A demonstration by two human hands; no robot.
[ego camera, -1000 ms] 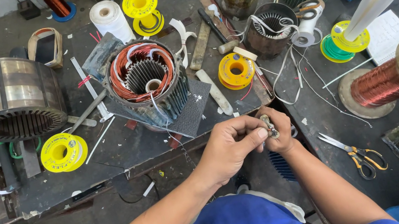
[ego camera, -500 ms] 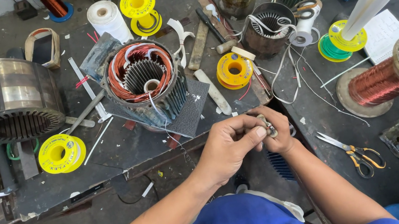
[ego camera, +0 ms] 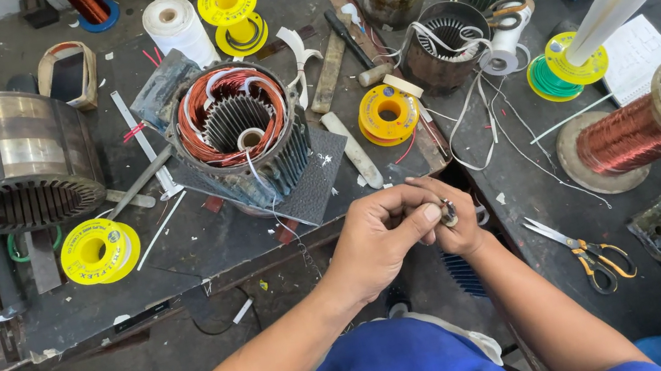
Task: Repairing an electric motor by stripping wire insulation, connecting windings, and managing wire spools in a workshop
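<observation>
My left hand (ego camera: 380, 235) and my right hand (ego camera: 457, 222) meet in front of my body, just below the workbench edge. Together they pinch a small metal ring-shaped part (ego camera: 448, 212), held between the fingertips of both hands. A thin white wire (ego camera: 273, 209) runs from the motor stator with copper windings (ego camera: 235, 130) down towards my hands. The stator stands on a dark mat on the bench, above and left of my hands.
A large bare stator core (ego camera: 9, 161) lies at the left. Yellow spools (ego camera: 98, 251) (ego camera: 388, 115), a copper wire reel (ego camera: 655, 124), scissors with yellow handles (ego camera: 587, 251), a white tape roll (ego camera: 175, 24) and other motor housings crowd the bench.
My hands have stayed together on the small part, shifting only slightly; the fingers of the left hand have curled a little more over it.
</observation>
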